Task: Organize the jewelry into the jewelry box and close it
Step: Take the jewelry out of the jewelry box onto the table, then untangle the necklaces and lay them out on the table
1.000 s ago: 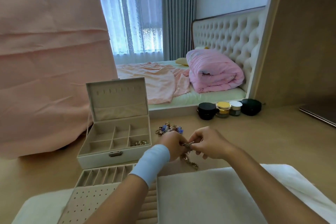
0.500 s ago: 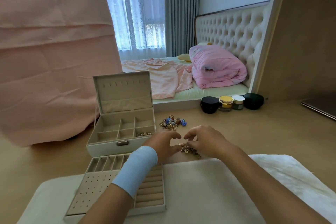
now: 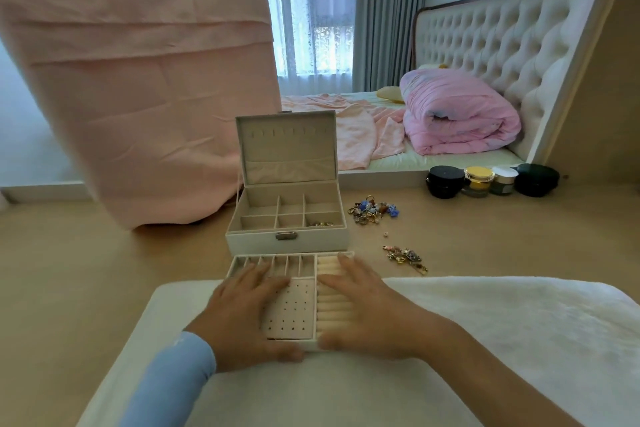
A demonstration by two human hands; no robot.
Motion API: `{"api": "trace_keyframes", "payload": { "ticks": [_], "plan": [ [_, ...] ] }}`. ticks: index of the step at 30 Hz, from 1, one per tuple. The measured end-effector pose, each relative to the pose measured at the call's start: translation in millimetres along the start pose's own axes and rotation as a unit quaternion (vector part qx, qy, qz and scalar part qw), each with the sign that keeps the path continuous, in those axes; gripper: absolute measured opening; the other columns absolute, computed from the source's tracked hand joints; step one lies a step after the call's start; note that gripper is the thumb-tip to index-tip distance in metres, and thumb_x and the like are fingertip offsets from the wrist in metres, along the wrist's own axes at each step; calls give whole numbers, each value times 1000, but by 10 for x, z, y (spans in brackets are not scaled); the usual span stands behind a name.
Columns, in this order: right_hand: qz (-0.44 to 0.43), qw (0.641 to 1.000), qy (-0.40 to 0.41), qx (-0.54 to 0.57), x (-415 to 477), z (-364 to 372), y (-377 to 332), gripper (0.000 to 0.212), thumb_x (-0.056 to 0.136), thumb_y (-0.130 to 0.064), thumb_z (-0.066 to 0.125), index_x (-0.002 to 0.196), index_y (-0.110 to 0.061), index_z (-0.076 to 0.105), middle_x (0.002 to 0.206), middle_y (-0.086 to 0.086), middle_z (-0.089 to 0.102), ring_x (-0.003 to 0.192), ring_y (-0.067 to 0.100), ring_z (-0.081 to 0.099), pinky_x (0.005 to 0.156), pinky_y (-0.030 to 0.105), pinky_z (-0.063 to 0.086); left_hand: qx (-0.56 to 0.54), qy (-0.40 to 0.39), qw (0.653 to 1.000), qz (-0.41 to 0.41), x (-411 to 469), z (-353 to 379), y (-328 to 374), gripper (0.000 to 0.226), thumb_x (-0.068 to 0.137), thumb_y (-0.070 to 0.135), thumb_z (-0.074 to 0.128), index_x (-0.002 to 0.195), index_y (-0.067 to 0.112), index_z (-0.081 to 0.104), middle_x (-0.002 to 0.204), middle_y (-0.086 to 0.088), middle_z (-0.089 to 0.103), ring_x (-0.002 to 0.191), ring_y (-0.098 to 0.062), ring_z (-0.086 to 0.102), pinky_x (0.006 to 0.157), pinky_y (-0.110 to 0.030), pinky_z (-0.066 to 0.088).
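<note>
The white jewelry box stands open on the wooden floor with its lid upright. A few gold pieces lie in its front right compartment. Its removable tray lies just in front of it, partly on a white cushion. My left hand rests flat on the tray's left part and my right hand on its right part. The fingers are straight and both thumbs lie along the near edge. A heap of colourful charms and a charm bracelet lie on the floor right of the box.
The white cushion fills the near foreground. Several cosmetic jars stand at the bed's base, back right. A pink cloth hangs to the floor at left, close behind the box. A tiny bead lies between the two jewelry heaps.
Both hands have let go of the charm bracelet, which now lies on the floor, and have moved left and nearer onto the tray.
</note>
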State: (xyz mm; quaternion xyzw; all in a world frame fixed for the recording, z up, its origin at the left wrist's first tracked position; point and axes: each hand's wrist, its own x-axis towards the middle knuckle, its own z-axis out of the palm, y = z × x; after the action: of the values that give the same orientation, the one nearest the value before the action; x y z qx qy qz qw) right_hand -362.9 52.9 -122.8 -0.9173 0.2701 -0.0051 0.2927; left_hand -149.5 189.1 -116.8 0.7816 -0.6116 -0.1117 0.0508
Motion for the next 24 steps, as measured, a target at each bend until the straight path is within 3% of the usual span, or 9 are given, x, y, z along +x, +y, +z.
{"api": "trace_keyframes", "payload": {
  "ticks": [2,4,7,10,15,21,24],
  "plan": [
    [9,1000,-4,-14,26,76,-16,105,73,-75,69,157,-47,11,163,-18,-27,146,6,-35,125,40,0,-27,12,999,-30,-107,44,-128,121,50,90,59,150,47,7,160,17,-13,149,-12,-11,122,-41,5],
    [11,1000,13,-9,42,139,-46,103,72,-73,71,155,-50,16,164,-19,-24,148,9,-32,125,41,2,-74,31,995,-54,-171,81,-187,123,50,82,68,151,46,8,159,18,-13,149,-12,-4,122,-39,12],
    [-25,996,72,43,42,228,-111,85,73,-59,80,146,-55,36,165,-26,-2,153,10,-15,124,41,9,-139,67,988,-26,-219,101,-256,121,53,69,79,150,46,10,160,20,-6,149,-8,3,119,-29,13],
    [-95,981,148,83,53,254,-134,69,74,-45,85,135,-51,53,157,-36,15,152,-4,2,125,32,17,-157,106,982,19,-237,0,-292,108,60,59,83,145,50,19,157,23,6,147,-2,6,116,-24,13],
    [-173,951,252,51,135,102,-154,49,76,-38,84,123,-38,69,152,-25,38,148,-6,18,117,16,16,-158,161,973,51,-139,-223,-344,85,59,62,79,133,53,39,150,25,24,136,-2,26,113,-29,31],
    [-147,956,254,29,660,-316,-67,38,85,-34,78,123,-36,71,146,-21,48,146,7,30,122,41,27,-227,154,962,13,519,-448,-441,77,58,60,82,127,46,52,148,21,31,134,-6,31,113,-35,31],
    [-134,956,255,50,957,-302,49,35,87,-29,77,122,-33,72,143,-19,52,143,8,36,121,45,31,-247,150,957,-12,834,-426,-555,76,51,66,78,121,47,58,145,20,38,135,-10,35,114,-37,31]
  ]
}}
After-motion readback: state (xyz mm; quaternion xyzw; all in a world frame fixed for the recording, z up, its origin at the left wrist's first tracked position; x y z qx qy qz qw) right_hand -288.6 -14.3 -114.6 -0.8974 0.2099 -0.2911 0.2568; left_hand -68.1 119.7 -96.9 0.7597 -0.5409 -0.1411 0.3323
